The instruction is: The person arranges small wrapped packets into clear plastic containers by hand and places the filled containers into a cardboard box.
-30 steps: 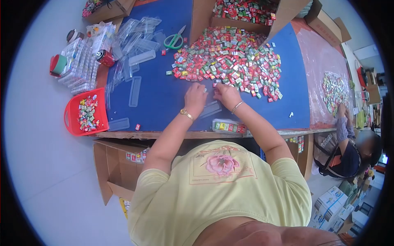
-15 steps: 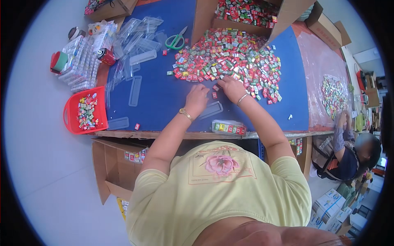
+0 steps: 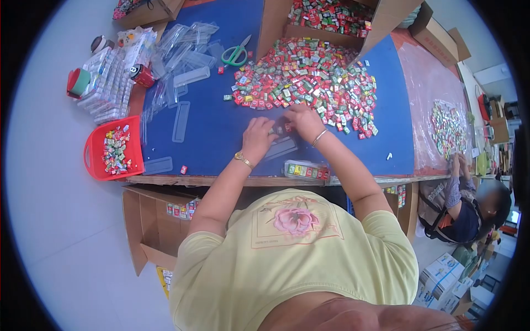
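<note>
My left hand (image 3: 257, 139) is over the blue table top, its fingers curled against a short row of small labelled blocks (image 3: 280, 129). At the other end of that row is my right hand (image 3: 305, 121), fingertips closed at a small red block (image 3: 287, 127). My fingers partly hide the row. Just below lies a clear plastic tray (image 3: 282, 148). Nearer the table edge sits a clear pack (image 3: 307, 171) filled with red, green and yellow blocks. A large heap of these blocks (image 3: 309, 77) spreads beyond my hands.
An open cardboard box (image 3: 328, 35) of blocks stands behind the heap. Green-handled scissors (image 3: 236, 55) and clear plastic trays (image 3: 187, 52) lie to the left. A red bin (image 3: 96, 154) holds more pieces. At right, another person (image 3: 464, 207) handles a second pile (image 3: 448, 127).
My right hand has drawn back slightly from the heap, towards my left hand. My left hand has shifted a little left and nearer me. A short row of blocks now shows between them.
</note>
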Motion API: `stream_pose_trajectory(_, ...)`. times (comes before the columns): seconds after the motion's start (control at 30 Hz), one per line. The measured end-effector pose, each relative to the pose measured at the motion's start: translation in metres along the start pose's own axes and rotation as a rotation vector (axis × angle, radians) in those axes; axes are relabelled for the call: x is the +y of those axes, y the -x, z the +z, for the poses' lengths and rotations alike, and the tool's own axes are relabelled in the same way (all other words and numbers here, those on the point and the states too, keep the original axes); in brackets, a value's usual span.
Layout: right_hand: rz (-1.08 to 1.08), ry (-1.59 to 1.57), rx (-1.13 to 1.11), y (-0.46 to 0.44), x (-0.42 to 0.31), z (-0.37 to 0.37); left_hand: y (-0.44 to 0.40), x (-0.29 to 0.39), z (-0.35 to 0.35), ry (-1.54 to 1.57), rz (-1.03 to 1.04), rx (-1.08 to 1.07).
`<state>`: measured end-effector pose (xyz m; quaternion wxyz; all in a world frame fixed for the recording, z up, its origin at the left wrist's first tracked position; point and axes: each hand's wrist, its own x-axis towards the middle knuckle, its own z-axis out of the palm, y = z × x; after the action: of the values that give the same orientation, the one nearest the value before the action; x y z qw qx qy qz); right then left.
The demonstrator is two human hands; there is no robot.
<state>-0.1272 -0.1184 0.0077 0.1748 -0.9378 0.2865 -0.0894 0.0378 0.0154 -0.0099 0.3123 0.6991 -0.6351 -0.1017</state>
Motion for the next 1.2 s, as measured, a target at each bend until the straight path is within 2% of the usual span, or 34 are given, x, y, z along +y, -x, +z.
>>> stream_pose_trajectory(0.1, -0.22, 0.058, 0.076, -0.005, 0.02, 0.0, -0.003, 0.003, 0.005, 0.025, 0.037, 0.02)
stream_pose_trajectory(0.13, -0.219, 0.062, 0.075, -0.002, 0.024, -0.001, -0.005, 0.004, 0.007, 0.029, 0.038, 0.022)
stream_pose_trajectory(0.23, -0.024, 0.065, -0.046, 0.008, 0.025, 0.001, -0.009, 0.006, 0.013, 0.027, 0.042, -0.043)
stream_pose_trajectory(0.37, 0.051, -0.117, -0.083, 0.019, 0.016, 0.004, -0.012, 0.011, 0.019, -0.003, 0.05, -0.057)
stream_pose_trajectory(0.53, 0.067, -0.177, -0.026, 0.029, 0.017, -0.02, -0.014, 0.013, 0.015, -0.001, 0.041, -0.073)
stream_pose_trajectory(0.63, 0.115, 0.103, -0.043, 0.054, 0.016, -0.033, -0.015, 0.019, 0.013, -0.011, 0.041, -0.064)
stream_pose_trajectory(0.67, 0.119, 0.104, -0.045, 0.056, 0.017, -0.029, -0.016, 0.022, 0.014, -0.008, 0.042, -0.067)
stream_pose_trajectory(0.8, 0.166, 0.03, 0.0, 0.052, 0.022, -0.004, -0.021, 0.028, 0.017, -0.029, 0.045, -0.122)
stream_pose_trajectory(1.07, 0.045, -0.195, 0.078, 0.034, 0.02, -0.007, -0.022, 0.023, 0.022, -0.055, 0.071, -0.096)
stream_pose_trajectory(1.2, 0.154, 0.05, 0.085, 0.04, 0.03, -0.021, -0.019, 0.022, 0.021, -0.047, 0.082, -0.075)
